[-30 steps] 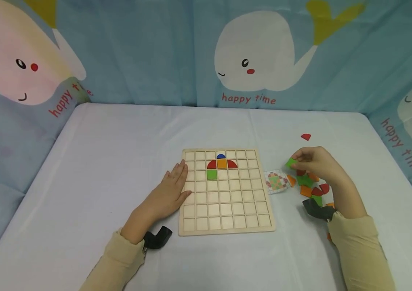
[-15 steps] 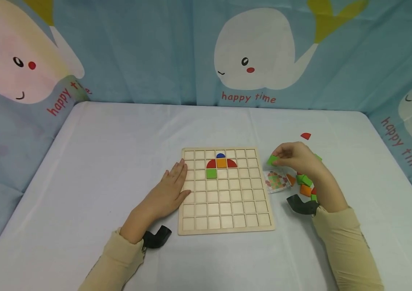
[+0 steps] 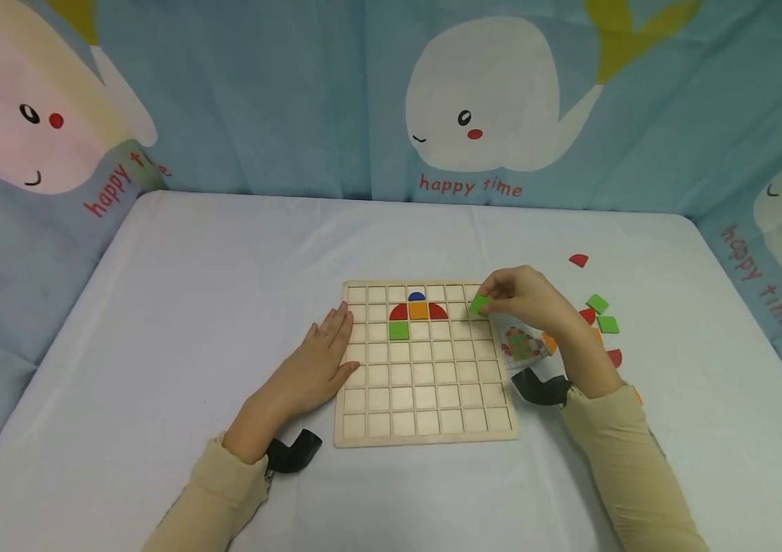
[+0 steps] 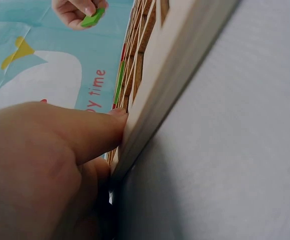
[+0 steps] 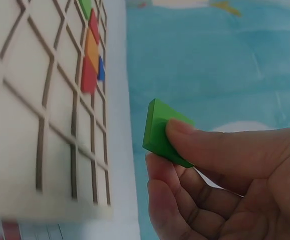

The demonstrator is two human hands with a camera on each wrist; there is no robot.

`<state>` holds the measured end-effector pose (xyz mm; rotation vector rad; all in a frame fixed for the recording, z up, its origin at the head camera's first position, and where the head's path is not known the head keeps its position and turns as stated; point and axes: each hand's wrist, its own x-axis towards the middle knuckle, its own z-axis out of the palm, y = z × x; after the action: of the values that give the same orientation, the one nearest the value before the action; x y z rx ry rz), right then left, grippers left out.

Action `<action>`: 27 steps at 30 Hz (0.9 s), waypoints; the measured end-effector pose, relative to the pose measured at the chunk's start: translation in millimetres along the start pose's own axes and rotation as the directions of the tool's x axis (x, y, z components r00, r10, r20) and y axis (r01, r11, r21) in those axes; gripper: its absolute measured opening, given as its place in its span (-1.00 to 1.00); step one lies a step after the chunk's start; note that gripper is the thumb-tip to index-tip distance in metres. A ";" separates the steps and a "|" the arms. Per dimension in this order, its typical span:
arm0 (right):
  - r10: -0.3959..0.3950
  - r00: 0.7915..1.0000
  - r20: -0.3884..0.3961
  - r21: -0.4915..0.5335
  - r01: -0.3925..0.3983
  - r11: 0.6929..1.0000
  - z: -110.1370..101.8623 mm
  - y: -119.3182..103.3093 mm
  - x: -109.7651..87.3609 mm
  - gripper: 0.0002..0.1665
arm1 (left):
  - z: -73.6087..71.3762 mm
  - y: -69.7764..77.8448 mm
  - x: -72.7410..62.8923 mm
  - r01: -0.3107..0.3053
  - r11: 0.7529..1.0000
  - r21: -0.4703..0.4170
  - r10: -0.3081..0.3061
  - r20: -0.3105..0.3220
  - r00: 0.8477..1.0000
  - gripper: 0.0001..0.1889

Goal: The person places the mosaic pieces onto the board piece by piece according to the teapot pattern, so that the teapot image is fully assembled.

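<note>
A wooden grid board (image 3: 391, 438) lies flat on the white table. My left hand (image 3: 311, 372) rests along its left edge with fingers extended, the thumb touching the rim in the left wrist view. Above the board's upper right cells, my right hand (image 3: 529, 297) pinches a green square tile (image 5: 160, 132) between thumb and fingers. Set in the grid are a blue half-circle (image 3: 416, 296), an orange square (image 3: 418, 310), a left red quarter-circle (image 3: 399, 312), a right red quarter-circle (image 3: 438, 311) and a green square (image 3: 399, 330).
A printed pattern card (image 3: 520, 345) lies right of the board, partly under the right forearm. Beyond it are several loose tiles, among them a green one (image 3: 608, 325) and a red one (image 3: 579, 261). A whale-print curtain (image 3: 280, 100) stands behind the table.
My right hand has carried the green square tile leftward from the loose tiles to above the board's right side. More loose tiles now show. My left hand stays on the board's edge.
</note>
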<state>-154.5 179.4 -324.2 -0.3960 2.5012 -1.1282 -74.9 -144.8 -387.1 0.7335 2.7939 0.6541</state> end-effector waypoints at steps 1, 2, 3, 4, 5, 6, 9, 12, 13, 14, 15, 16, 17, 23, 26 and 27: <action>-0.001 1.000 0.008 0.001 0.001 1.000 2.4 -0.8 1.0 -0.87 | 0.7 0.6 -0.2 -0.003 1.000 -0.003 0.004 0.002 1.000 -0.27; -0.005 1.000 0.014 0.004 0.005 1.000 4.9 -1.2 2.1 -0.87 | 1.4 1.1 -0.5 -0.005 1.000 -0.005 0.005 0.005 1.000 -0.27; -0.015 1.000 0.018 0.007 0.015 1.000 7.6 -1.5 3.2 -0.88 | 2.0 1.8 -0.7 -0.007 1.000 -0.006 0.007 0.006 1.000 -0.27; -0.022 1.000 0.020 0.012 0.022 1.000 10.3 -1.7 4.4 -0.88 | 2.8 1.9 -0.7 -0.006 1.000 -0.006 0.006 0.008 1.000 -0.28; -0.028 0.999 0.023 0.022 0.028 0.999 13.1 -2.1 5.6 -0.89 | 3.0 2.3 -0.9 -0.007 1.000 -0.004 0.007 0.007 1.000 -0.28; -0.039 0.999 0.028 0.028 0.038 0.999 15.9 -2.9 7.0 -0.89 | 3.0 2.4 -1.1 -0.006 1.000 0.000 0.006 0.007 1.000 -0.28; -0.077 0.996 0.049 0.051 0.075 0.996 24.1 -6.8 12.3 -0.90 | 1.2 2.9 -1.6 -0.002 1.000 0.005 0.002 0.002 1.000 -0.28; -0.123 0.990 0.076 0.049 0.119 0.992 30.9 -11.7 19.2 -0.89 | -1.4 2.2 -1.6 0.007 1.000 0.011 -0.007 0.001 1.000 -0.27; -0.134 0.988 0.084 0.049 0.130 0.990 33.7 -13.0 21.4 -0.89 | -1.7 1.8 -1.7 0.011 1.000 0.010 -0.011 0.002 1.000 -0.27; -0.139 0.986 0.090 0.045 0.136 0.990 36.2 -14.4 23.1 -0.89 | -1.9 1.3 -1.8 0.013 1.000 0.010 -0.013 0.001 1.000 -0.27; -0.143 0.985 0.096 0.041 0.140 0.989 38.5 -15.7 24.9 -0.89 | -1.9 0.7 -1.8 0.014 1.000 0.011 -0.014 0.002 1.000 -0.27; -0.144 0.984 0.102 0.037 0.141 0.989 40.6 -17.1 26.3 -0.89 | -1.8 0.3 -1.6 0.013 1.000 0.012 -0.013 0.001 1.000 -0.27; -0.141 0.984 0.108 0.033 0.139 0.990 42.4 -18.4 27.4 -0.89 | -1.7 0.1 -1.4 0.011 1.000 0.010 -0.011 -0.001 1.000 -0.27; -0.127 0.983 0.130 0.002 0.128 0.992 50.7 -22.8 32.1 -0.88 | 0.6 -0.7 0.7 0.003 1.000 0.010 -0.003 -0.006 1.000 -0.27; -0.125 0.983 0.134 -0.010 0.128 0.992 52.9 -22.7 33.3 -0.87 | 1.7 -0.8 1.0 0.006 1.000 0.012 -0.006 -0.002 1.000 -0.27; -0.123 0.983 0.135 -0.009 0.126 0.992 53.5 -22.5 33.5 -0.87 | 2.3 -1.2 1.0 0.005 1.000 0.012 -0.005 -0.002 1.000 -0.27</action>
<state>-158.6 116.6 -346.9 -0.6201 2.3986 -1.0877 -75.7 -144.3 -389.8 0.7288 2.8030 0.6390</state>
